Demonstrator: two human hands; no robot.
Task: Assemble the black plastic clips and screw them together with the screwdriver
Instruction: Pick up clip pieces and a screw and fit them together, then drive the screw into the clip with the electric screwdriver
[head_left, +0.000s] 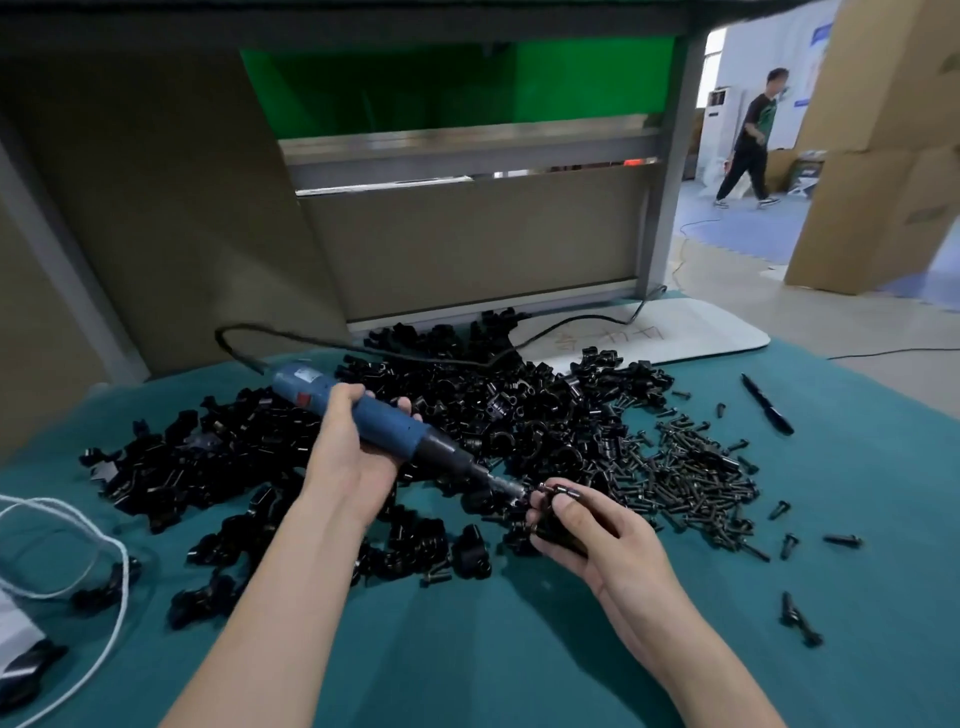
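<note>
Both forearms reach in from the near edge of the table, which is covered in teal cloth. The cloth lies bare between the forearms and to the right of the right one. At the near left edge a white cord loops over the cloth. A lone joined clip lies toward the near right.

The right hand is curled, thumb and fingertips pinching a black plastic clip with a screw at its top. The left hand is wrapped round the blue barrel of the screwdriver, which slants down to the right. Its metal bit touches the screw on the held clip.

Just beyond both hands a wide heap of black clips spreads from the left part of the table to its far edge. Beside it on the right lies a pile of black screws, with strays scattered toward the right edge. A black pen lies apart from them on open cloth near the far right.

The screwdriver's black cable runs over the heap toward the far edge, where a white board juts out at the far right corner. Cardboard panels stand close behind the far edge. Past them, on the right, a person is on the open floor.
</note>
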